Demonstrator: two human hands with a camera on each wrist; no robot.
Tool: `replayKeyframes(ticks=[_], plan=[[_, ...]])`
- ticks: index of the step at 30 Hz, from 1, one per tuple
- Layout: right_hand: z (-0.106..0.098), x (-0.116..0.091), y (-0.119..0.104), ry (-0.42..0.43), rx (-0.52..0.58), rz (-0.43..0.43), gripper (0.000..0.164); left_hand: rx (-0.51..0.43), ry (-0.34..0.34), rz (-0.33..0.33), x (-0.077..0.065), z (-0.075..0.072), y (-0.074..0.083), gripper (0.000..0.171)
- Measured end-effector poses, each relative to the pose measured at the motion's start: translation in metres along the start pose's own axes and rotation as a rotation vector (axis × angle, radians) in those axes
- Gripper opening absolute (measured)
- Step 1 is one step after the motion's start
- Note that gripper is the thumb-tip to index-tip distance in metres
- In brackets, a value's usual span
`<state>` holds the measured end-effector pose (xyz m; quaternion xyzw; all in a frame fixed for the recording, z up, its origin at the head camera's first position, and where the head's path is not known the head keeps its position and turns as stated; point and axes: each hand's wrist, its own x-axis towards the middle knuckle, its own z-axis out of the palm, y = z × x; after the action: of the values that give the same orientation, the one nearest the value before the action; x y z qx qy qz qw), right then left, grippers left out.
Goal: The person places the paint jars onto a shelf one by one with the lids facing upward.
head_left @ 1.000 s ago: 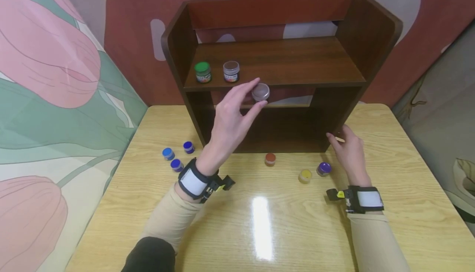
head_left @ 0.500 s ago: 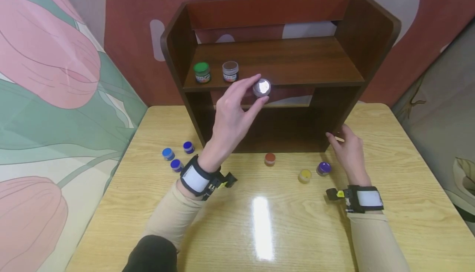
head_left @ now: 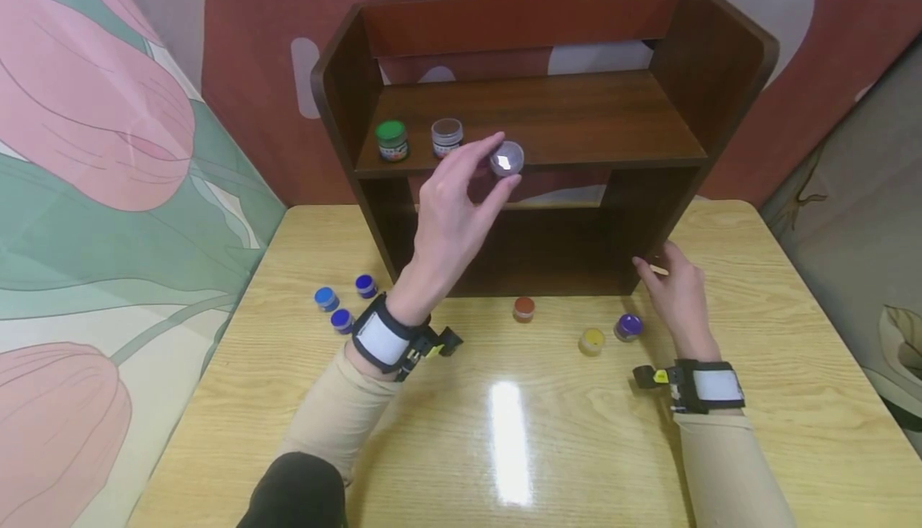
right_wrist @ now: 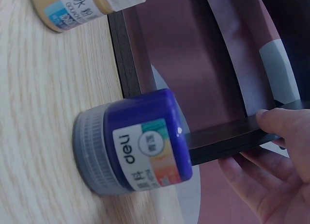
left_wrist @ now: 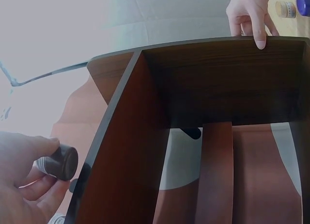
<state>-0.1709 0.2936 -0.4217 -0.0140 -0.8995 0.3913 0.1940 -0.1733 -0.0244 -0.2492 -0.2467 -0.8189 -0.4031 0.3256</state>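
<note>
My left hand (head_left: pixel 450 212) pinches a small paint jar (head_left: pixel 507 159) between thumb and fingers, at the front edge of the upper shelf. In the left wrist view this jar (left_wrist: pixel 63 162) looks dark and lies tilted by the wooden shelf unit (left_wrist: pixel 128 151). My right hand (head_left: pixel 680 296) grips the unit's right side panel (right_wrist: pixel 227 136) low down, thumb on one face and fingers on the other. A green-lidded jar (head_left: pixel 392 141) and a dark jar with a clear lid (head_left: pixel 447 134) stand on the upper shelf, the latter partly behind my left hand.
On the table left of the unit stand several blue-lidded jars (head_left: pixel 326 298). A red-brown jar (head_left: pixel 524 310) sits before the unit. A yellow jar (head_left: pixel 592 342) and a purple-lidded gouache jar (right_wrist: pixel 140 146) stand near my right hand. Patterned cloth (head_left: pixel 259 0) hangs behind.
My left hand has risen a little with the jar, from below the upper shelf's front edge to about its level. The jar's lid now catches the light. My right hand stays put.
</note>
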Motion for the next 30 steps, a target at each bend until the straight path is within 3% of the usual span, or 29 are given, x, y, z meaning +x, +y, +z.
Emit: replayKeyframes(ticks=[23,30], plan=[[0.001,0.001,0.002,0.003,-0.005,-0.006,0.036,0.002,-0.017,-0.038,0.009,0.006,-0.001,0.052],[0.001,0.001,0.002,0.008,-0.005,-0.006,0.035,0.002,-0.017,-0.022,0.011,0.008,-0.001,0.051]])
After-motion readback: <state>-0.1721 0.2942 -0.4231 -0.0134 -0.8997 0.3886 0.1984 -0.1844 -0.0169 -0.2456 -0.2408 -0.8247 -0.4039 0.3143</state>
